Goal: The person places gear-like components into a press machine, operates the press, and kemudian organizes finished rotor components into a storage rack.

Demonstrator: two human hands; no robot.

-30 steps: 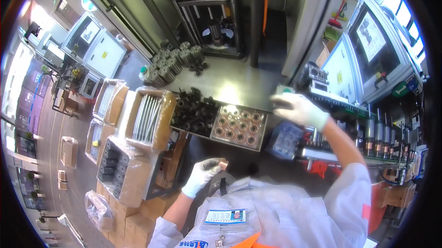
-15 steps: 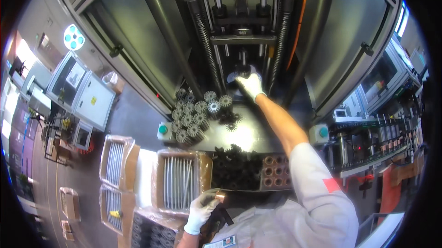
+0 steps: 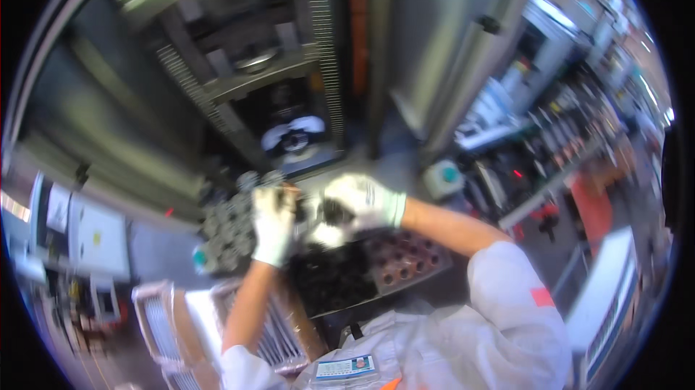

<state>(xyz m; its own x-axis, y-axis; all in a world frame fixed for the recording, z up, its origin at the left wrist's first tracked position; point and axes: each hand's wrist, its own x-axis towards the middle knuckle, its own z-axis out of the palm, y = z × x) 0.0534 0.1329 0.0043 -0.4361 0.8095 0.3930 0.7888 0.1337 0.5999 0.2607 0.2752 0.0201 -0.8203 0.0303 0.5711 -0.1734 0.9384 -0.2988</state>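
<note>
Both gloved hands are over the metal work surface in front of the press. My left hand [image 3: 274, 222] is closed, with a copper-coloured ring [image 3: 292, 189] at its fingertips, blurred by motion. To its right, my right hand [image 3: 365, 202] curls round a dark toothed core [image 3: 335, 211], its outline smeared. Grey slotted cores [image 3: 226, 225] are stacked left of my left hand. Beyond the hands, the press's round lower fixture [image 3: 295, 141] shows between the columns, no hand on it.
Nearest my body lie a heap of black toothed parts [image 3: 326, 278] and a tray of copper rings [image 3: 427, 265]. A green button box [image 3: 444, 179] stands at the right, another green button [image 3: 200, 258] at the left. Boxes of metal rods [image 3: 271, 336] stand lower left.
My right hand has come back from the press fixture to the work surface with a dark core. My left hand has risen forward with the copper ring. The view has turned right.
</note>
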